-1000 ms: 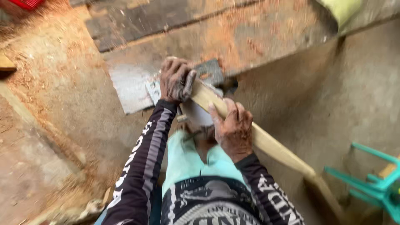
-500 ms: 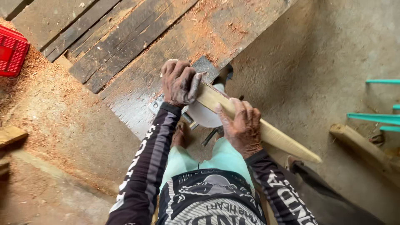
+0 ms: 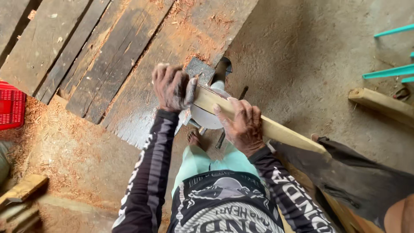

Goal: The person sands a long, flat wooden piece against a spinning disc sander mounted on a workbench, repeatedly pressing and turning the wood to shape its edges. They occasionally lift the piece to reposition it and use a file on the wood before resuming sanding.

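Since the earlier picture the view has tipped a little, so the red crate (image 3: pixel 11 105) now sits lower on the left edge and the green chair legs (image 3: pixel 390 71) sit higher at the upper right. The hands have stayed on the same stick.

The left hand (image 3: pixel 172 88) is in the middle of the picture. Its fingers are curled shut over the near end of a long pale wooden stick (image 3: pixel 280 131). The right hand (image 3: pixel 243 125) is just beside it, a bit lower and to the right. It lies on top of the stick with the fingers bent over the edge, gripping it.

The stick runs from the middle of the picture down toward the lower right. Its far end is pointed and ends above a dark cloth (image 3: pixel 358 172) at the lower right.

Under the stick, between the two hands, is a round grey saw blade (image 3: pixel 205 116) with a dark metal part (image 3: pixel 222 69) just above it. A grey flat plate (image 3: pixel 199 69) shows right beside the left hand.

Old dark planks (image 3: pixel 90 56) fill the upper left, with reddish sawdust (image 3: pixel 64 142) spread on them and on the ground at the left. A bare foot (image 3: pixel 194 138) shows below the hands. A short wooden block (image 3: pixel 381 103) lies on the ground at the right, well apart from the hands.
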